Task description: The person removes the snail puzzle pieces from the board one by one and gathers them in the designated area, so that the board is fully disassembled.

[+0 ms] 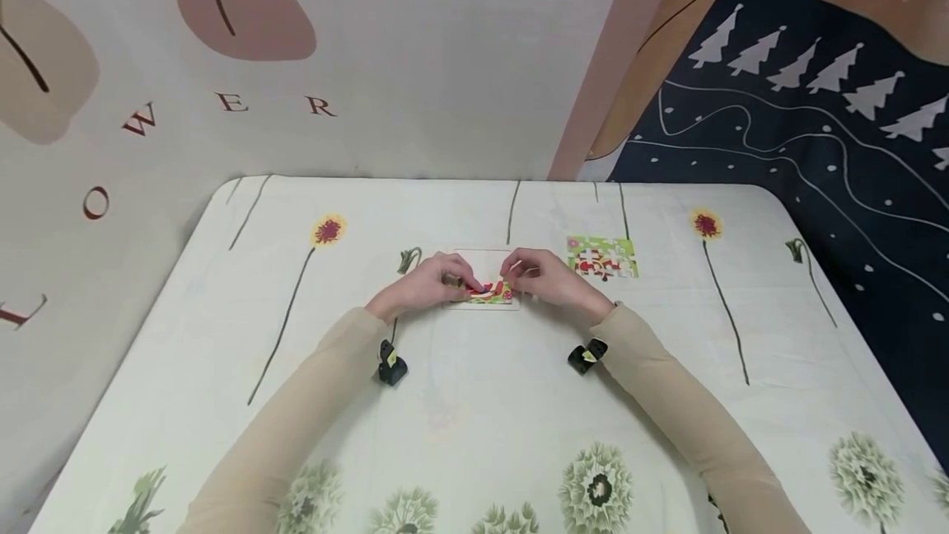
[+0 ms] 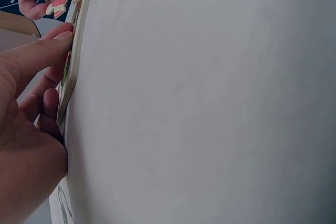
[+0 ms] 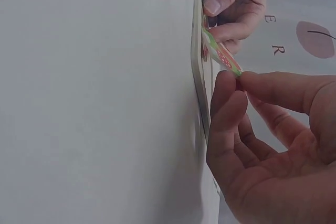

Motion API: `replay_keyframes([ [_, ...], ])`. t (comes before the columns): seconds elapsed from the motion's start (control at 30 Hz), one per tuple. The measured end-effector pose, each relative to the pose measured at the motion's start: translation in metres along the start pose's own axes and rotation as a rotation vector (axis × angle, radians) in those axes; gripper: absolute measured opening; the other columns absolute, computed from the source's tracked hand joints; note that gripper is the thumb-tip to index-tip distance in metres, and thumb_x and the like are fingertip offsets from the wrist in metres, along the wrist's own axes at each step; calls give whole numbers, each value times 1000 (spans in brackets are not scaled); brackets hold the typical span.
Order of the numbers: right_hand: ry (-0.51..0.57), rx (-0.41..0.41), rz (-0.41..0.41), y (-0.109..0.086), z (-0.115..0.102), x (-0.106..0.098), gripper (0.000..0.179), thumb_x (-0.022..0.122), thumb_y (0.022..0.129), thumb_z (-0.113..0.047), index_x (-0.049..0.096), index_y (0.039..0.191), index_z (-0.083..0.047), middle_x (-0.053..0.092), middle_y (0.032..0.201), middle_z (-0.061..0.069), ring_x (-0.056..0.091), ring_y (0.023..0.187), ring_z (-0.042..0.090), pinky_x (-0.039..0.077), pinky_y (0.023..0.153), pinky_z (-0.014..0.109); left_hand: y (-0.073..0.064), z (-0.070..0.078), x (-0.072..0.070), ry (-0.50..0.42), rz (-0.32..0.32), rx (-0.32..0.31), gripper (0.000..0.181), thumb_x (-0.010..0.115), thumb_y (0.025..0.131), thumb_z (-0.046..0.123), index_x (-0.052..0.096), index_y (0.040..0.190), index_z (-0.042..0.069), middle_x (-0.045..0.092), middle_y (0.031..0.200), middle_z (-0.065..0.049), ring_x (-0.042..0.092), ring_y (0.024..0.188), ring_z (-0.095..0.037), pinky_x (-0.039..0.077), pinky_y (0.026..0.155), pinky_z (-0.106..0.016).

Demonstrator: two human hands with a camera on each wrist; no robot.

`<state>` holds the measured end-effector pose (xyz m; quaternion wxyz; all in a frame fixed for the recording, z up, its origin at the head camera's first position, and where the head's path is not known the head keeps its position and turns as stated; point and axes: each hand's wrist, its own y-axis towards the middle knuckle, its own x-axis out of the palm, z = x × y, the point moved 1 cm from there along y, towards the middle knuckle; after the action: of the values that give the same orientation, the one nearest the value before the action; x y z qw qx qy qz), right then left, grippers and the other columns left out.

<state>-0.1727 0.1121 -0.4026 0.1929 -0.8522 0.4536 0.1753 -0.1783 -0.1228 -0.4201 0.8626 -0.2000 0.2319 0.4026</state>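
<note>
Presently, left hand (image 1: 426,283): fingertips down at the left part of the white puzzle tray (image 1: 482,260), probably to steady it; whether pinching, cannot tell.
Right hand (image 1: 554,278): thumb and forefinger pinching a red-and-green jigsaw piece (image 3: 226,59), tilted over the tray's right part, likely angled for fitting.
Other jigsaw pieces (image 1: 602,256): clustered right of the tray, perhaps for easy reach.

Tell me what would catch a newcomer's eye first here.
Probably the left hand and right hand, close together over a bright puzzle in the head view's middle. Next, white trees on the dark backdrop at its upper right. A second colourful puzzle lies on the tablecloth right of the hands.
</note>
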Motion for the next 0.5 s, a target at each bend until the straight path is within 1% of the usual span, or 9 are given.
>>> replay_keyframes([
  [0.23, 55, 4, 25, -6, 3, -5, 15, 59, 95, -1, 65, 109, 0, 66, 98, 17, 58, 79, 17, 47, 66, 25, -1, 0, 0, -9, -5, -21, 20, 69, 91, 7, 77, 109, 9, 63, 117, -9, 47, 117, -26, 32, 100, -42],
  [0.37, 89, 12, 30, -9, 5, -9, 16, 58, 95, -2, 64, 110, 1, 66, 98, 17, 57, 78, 18, 46, 67, 26, 0, -1, 1, 0, -2, -16, 19, 70, 90, 7, 77, 107, 10, 65, 117, -9, 47, 115, -27, 32, 98, -41],
  [0.5, 81, 18, 45, -12, 7, -13, 18, 58, 94, -2, 64, 111, 1, 66, 98, 17, 59, 80, 18, 47, 69, 26, 1, -2, 2, 2, 4, -12, 17, 71, 90, 8, 78, 105, 11, 66, 117, -8, 46, 113, -25, 31, 97, -39],
])
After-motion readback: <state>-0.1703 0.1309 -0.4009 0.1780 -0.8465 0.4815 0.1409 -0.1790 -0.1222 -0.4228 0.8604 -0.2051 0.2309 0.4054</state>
